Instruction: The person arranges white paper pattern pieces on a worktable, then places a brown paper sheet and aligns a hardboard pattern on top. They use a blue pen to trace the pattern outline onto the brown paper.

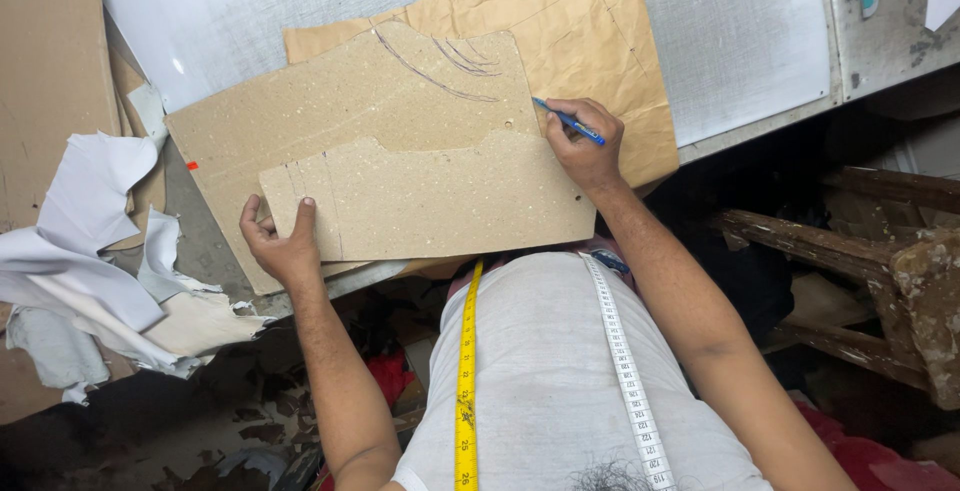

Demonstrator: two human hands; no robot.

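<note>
Head view, looking straight down: the small cardboard template [430, 201] lies flat on top of a bigger cardboard sheet [340, 101], long axis running left-right across the person's front, near edge just ahead of the belly. Both hands sit at its opposite ends, so the piece spans the gap between them.

Left hand [285, 241] is at the template's lower-left corner, fingers curled over the edge, thumb on top, pinching/pressing it down. Right hand [585, 146] is at the upper-right corner, closed round a blue pen [568, 123] in a writing pinch; pen tip points up-left and touches right at the template's top edge, where it meets the sheet beneath. So the wavy top edge runs leftward from the pen tip, away from the right hand and toward the left-hand side. Right hand is nearer that edge; left hand is at the far end, lower, acting as the anchor.

Under the cardboard is brown paper [590, 41] w/ faint drawn lines, all on a pale worktable [740, 31]. Big sheet has curved pen strokes near its top. White and cream scraps [90, 251] pile up well left of the left hand. A yellow-and-white measuring tape [467, 371] hangs round the person's neck, down the grey shirt. Dark wooden frame [870, 251] to the right, off the table.
</note>
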